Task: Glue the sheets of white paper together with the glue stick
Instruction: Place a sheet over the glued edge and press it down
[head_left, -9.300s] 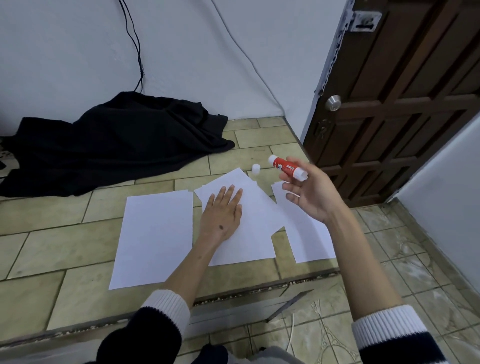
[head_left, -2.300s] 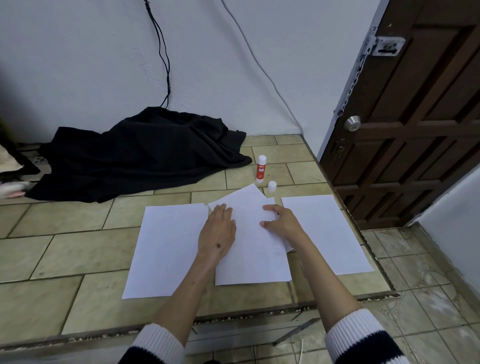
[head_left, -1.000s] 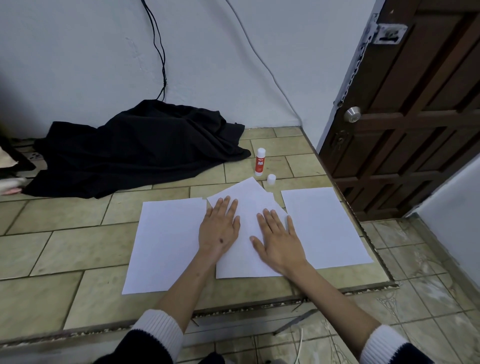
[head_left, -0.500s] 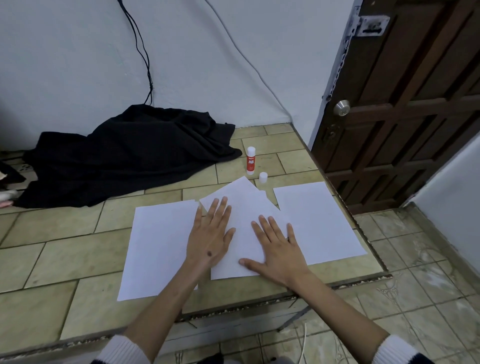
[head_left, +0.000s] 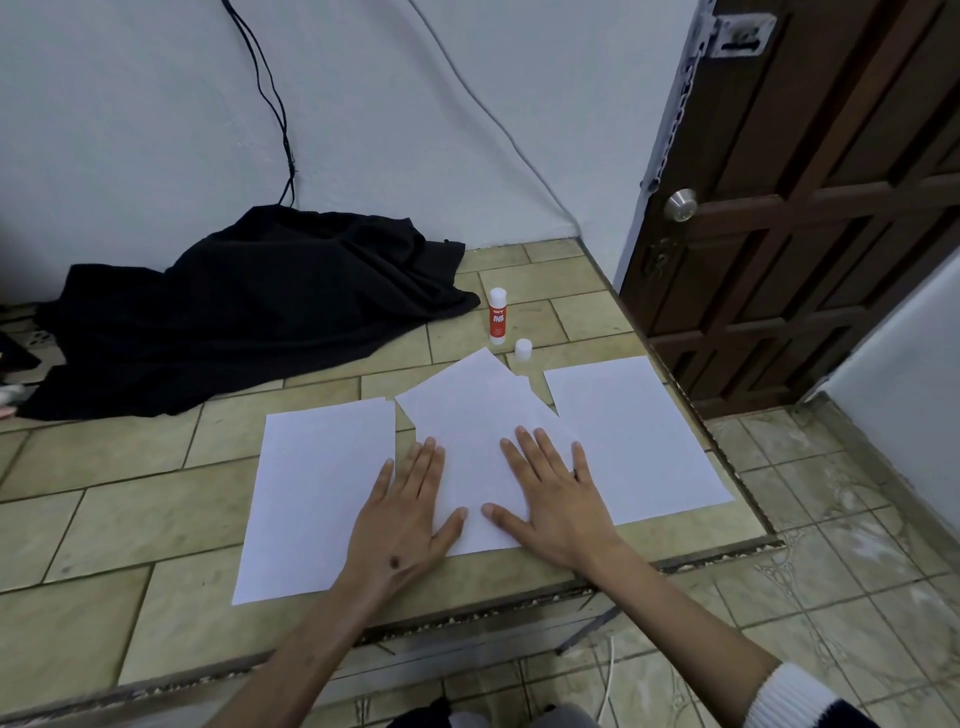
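Overlapped white sheets lie in the middle of the tiled platform, one skewed over another. My left hand and my right hand press flat on them, fingers straight and spread, thumbs nearly meeting. A separate white sheet lies to the left, partly under my left hand, and another sheet lies to the right. The red-and-white glue stick stands upright beyond the sheets, uncapped, with its white cap standing beside it.
A heap of black cloth covers the back left of the platform, with cables running up the wall. A brown wooden door stands at the right. The platform's front edge drops to a lower tiled floor.
Both hands have slid down the overlapped sheets toward me, staying flat. Earlier my right hand held the glue stick, which now stands by its cap.
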